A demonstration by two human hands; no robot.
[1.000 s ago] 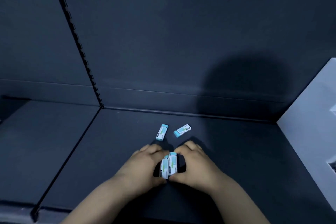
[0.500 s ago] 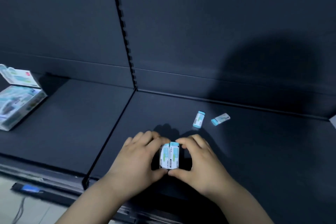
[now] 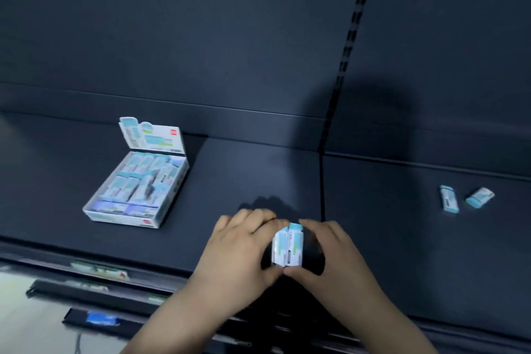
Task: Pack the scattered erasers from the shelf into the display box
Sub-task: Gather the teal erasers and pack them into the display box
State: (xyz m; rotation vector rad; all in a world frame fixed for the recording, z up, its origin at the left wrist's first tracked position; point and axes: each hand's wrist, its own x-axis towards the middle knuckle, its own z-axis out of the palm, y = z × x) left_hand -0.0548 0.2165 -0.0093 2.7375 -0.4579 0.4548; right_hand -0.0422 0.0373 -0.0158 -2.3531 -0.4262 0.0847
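Blue-and-white stack of erasers (image 3: 288, 246) pinched between left hand (image 3: 238, 247) and right hand (image 3: 330, 253) — squared, likely for one carry — right of display box (image 3: 123, 216); loose erasers (image 3: 449, 199) farther right.

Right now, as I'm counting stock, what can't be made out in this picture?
- Head view: the bundle of erasers held between the left hand and the right hand. Two faces show; fingers hide any behind.
- Head view: the box is motion-blurred, so its count and free room are unreadable.
- Head view: print on the straight loose eraser and the slanted loose eraser is too small and blurred.
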